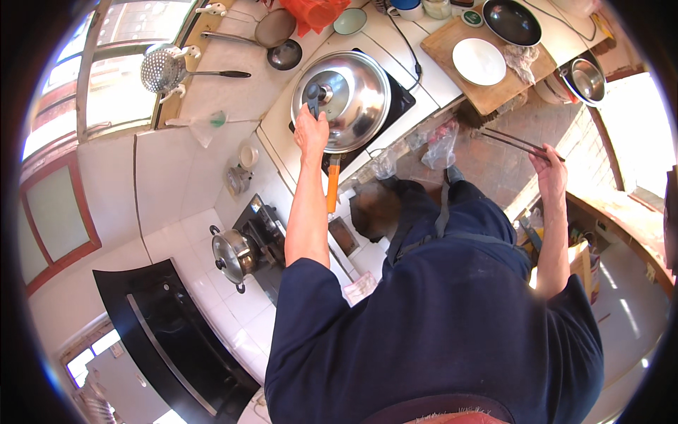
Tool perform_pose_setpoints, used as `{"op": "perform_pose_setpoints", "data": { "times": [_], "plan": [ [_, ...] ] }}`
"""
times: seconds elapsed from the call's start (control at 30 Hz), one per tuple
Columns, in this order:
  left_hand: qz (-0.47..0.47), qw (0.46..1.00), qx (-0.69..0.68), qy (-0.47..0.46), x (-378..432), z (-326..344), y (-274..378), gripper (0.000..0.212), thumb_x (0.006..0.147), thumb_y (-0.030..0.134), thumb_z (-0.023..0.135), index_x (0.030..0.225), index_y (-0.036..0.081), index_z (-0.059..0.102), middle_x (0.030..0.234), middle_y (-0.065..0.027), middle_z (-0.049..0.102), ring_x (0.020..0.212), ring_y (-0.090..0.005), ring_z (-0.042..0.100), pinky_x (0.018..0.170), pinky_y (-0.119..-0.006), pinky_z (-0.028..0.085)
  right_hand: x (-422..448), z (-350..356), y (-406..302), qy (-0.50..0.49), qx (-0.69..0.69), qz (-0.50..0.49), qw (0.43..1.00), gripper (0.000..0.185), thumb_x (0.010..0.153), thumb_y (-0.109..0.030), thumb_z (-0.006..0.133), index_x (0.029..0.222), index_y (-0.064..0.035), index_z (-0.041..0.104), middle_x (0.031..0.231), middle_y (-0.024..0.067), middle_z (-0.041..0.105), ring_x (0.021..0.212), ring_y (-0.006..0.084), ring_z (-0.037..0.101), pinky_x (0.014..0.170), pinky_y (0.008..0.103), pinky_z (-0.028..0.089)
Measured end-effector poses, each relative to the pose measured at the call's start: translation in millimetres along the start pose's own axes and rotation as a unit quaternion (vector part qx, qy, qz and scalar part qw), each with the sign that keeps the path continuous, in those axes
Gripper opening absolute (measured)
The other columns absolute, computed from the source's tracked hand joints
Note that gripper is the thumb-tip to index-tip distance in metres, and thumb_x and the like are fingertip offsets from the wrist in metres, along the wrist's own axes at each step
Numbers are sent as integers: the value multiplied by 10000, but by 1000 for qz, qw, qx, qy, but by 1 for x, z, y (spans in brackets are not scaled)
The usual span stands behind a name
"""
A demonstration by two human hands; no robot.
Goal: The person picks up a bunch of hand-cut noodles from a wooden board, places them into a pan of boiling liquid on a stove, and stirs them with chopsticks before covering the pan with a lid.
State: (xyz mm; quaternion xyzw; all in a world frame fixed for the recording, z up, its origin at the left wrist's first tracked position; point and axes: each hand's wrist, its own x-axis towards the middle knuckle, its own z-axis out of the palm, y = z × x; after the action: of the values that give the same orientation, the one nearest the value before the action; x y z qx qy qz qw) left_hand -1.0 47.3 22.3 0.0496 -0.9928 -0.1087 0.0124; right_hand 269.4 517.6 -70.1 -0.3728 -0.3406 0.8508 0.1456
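My left hand (311, 130) grips the black knob handle (313, 95) of a shiny domed metal lid (360, 100). The lid covers a pan whose orange handle (333, 183) points towards me, on a black cooktop (400, 103). What the pan holds is hidden. Off to the right, my right hand (551, 172) holds a pair of dark chopsticks (516, 144) in the air, their tips pointing left past the counter edge. Right of the cooktop, a white plate (479, 61) rests on a wooden cutting board (439, 45).
A black frying pan (511, 21) and a rag (522, 61) are by the plate. A green bowl (350, 21) stands behind the lid. A skimmer (164, 70) hangs at the window. A lidded pot (233, 256) sits on a gas stove to the left. Plastic bags (440, 146) hang below the counter edge.
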Motion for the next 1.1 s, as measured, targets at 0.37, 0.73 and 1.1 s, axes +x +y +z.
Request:
{"op": "perform_pose_setpoints", "data": {
  "times": [0.37,0.73,1.1],
  "plan": [
    [-3,1000,-11,4,-1,-1,1,504,805,247,643,1241,36,504,1002,-190,645,982,-357,605,852,-449,458,-2,10,1,-10,-10,2,1000,172,920,-66,508,1016,67,562,910,181,631,851,275,652,776,375,572],
    [6,1000,-6,-4,1,0,4,508,801,254,643,1230,18,505,997,-207,645,975,-365,607,844,-446,470,-2,9,2,-8,-19,1,1000,175,918,-69,511,1015,70,554,909,194,632,857,284,653,782,377,570],
    [10,996,-83,-17,-1,-19,-13,488,837,350,572,1133,-37,566,1006,-235,630,987,-376,594,853,-454,453,0,15,8,-30,-34,15,999,188,917,-69,507,1024,83,535,922,224,626,869,310,648,799,380,563]
  ]
}}
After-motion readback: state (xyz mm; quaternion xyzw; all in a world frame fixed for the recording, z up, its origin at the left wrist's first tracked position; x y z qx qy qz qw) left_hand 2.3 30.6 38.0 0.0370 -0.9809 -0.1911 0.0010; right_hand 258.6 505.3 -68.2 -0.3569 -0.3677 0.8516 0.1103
